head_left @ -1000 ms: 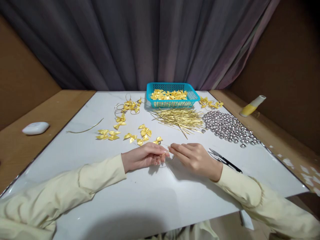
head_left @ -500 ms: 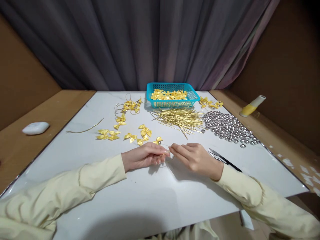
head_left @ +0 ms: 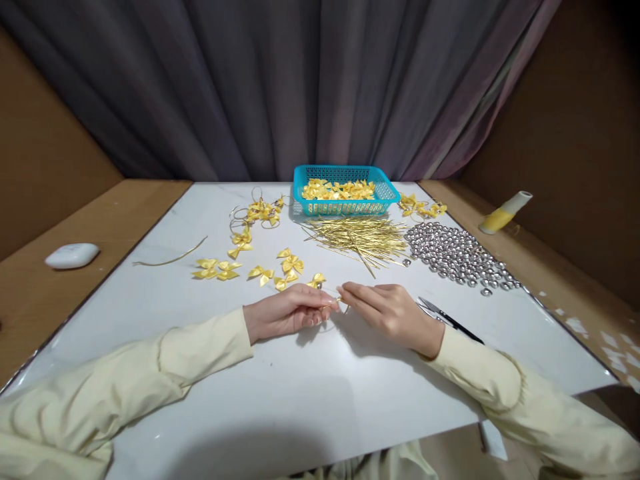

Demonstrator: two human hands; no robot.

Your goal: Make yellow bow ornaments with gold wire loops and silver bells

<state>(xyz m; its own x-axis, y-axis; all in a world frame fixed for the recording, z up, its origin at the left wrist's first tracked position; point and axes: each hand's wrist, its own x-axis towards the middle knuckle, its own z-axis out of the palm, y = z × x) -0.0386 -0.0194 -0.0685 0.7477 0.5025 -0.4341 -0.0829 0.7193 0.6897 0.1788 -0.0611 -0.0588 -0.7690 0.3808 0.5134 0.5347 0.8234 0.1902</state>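
My left hand (head_left: 285, 313) and my right hand (head_left: 387, 312) rest on the white table (head_left: 310, 393), fingertips meeting near the middle. Both pinch a thin gold wire piece (head_left: 336, 302) between thumb and fingers. A small yellow ribbon bow (head_left: 315, 281) lies just beyond my left fingertips. More yellow bows (head_left: 240, 265) are scattered further left. A heap of gold wire pieces (head_left: 361, 237) lies beyond my hands, with a pile of silver bells (head_left: 457, 257) to its right.
A teal basket (head_left: 299, 183) holding yellow bows stands at the table's back. Small black snips (head_left: 450, 319) lie beside my right wrist. A white case (head_left: 71, 256) sits on the wooden ledge at left, a yellow thread spool (head_left: 504, 213) at right. A curtain hangs behind.
My right hand has shifted very slightly up and left against my left fingertips. Otherwise nothing has moved.
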